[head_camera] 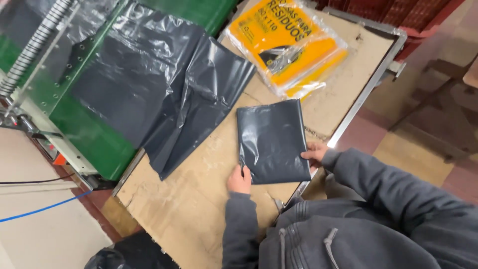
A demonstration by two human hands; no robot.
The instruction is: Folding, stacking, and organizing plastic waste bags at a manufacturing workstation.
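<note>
Holding the folded dark plastic bag [273,141] at the centre of the frame, we pinch its lower left corner with our left hand [240,180] and grip its right edge with our right hand [314,152], flat on the cardboard-covered table [194,199]. We judge the folding almost finished; the next move calls for pressing it flat, while the unfolded black sheet [164,94] waits at upper left and the yellow packet [289,45] at the top.

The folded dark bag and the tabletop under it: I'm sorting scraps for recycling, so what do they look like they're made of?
The folded dark bag looks like thin glossy plastic film: it shines and shows fine wrinkles. The tabletop cover looks like matte brown cardboard, scuffed and cracked at its edge. The left hand and right hand grip the bag.
</note>
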